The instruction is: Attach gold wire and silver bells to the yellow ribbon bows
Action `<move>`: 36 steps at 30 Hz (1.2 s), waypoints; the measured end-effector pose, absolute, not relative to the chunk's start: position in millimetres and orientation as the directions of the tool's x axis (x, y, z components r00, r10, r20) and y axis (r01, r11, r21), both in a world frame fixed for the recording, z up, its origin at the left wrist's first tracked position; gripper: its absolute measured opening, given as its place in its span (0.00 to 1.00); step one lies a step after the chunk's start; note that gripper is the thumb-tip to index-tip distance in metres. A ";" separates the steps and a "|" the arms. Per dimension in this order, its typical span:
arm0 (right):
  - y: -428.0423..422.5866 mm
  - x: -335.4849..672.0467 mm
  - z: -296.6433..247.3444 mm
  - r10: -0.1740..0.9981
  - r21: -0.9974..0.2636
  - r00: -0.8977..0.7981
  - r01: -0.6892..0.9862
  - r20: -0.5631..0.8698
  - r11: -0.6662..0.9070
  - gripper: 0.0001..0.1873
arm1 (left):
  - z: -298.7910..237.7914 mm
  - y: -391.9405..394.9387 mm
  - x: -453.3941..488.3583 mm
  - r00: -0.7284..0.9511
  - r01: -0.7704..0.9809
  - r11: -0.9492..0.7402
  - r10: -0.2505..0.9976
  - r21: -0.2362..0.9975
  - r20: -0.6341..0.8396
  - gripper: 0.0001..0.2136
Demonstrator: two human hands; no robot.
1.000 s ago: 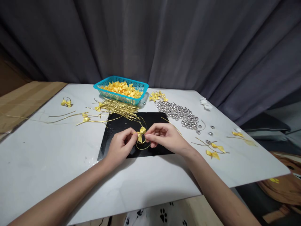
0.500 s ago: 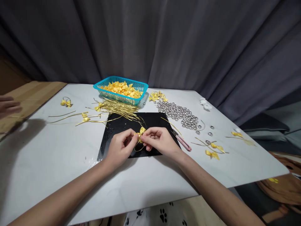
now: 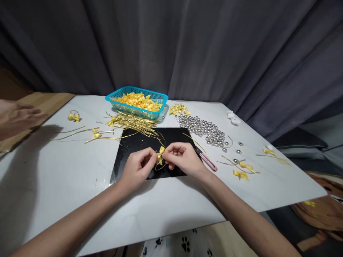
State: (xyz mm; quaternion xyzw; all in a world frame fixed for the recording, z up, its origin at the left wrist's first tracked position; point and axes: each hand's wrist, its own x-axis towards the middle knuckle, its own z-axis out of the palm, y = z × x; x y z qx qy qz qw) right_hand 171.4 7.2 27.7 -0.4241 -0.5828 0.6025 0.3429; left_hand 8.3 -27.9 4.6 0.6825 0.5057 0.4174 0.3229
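Between my hands, above the black mat (image 3: 131,151), is a yellow ribbon bow (image 3: 160,155) with a loop of gold cord (image 3: 158,168) below it. My left hand (image 3: 139,166) pinches the bow's left side between thumb and forefinger. From the right, my right hand (image 3: 182,157) pinches its other side, the remaining fingers curled in. Whether a bead is on the bow is too small to tell. A pink-handled cutting tool (image 3: 210,163) lies just right of my right hand, its tip by the mat's edge.
A blue basket (image 3: 108,97) of yellow bows stands at the back, a bundle of gold cords (image 3: 134,122) before it. Silver beads (image 3: 200,128) lie in a heap to its right. Loose bows (image 3: 241,175) lie at the right. Another person's hand (image 3: 21,116) reaches in at far left.
My right hand has shifted slightly up and right, showing more of the bow. The other person's hand has come further in from the left.
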 end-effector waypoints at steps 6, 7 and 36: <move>7.6 172.5 29.1 0.919 -0.994 -0.383 0.088 -0.096 -0.067 0.06 | 4.0 -26.7 8.5 0.160 0.377 -0.279 0.959 0.883 0.235 0.14; 7.6 172.8 29.2 0.919 -0.994 -0.382 0.091 -0.096 -0.066 0.07 | 3.8 -26.5 8.6 0.161 0.373 -0.280 0.959 0.885 0.235 0.14; 7.1 183.3 39.4 0.859 -0.991 -0.508 -0.076 -0.058 -0.112 0.09 | 6.8 -19.3 11.6 0.079 0.125 -0.094 0.993 0.988 0.084 0.14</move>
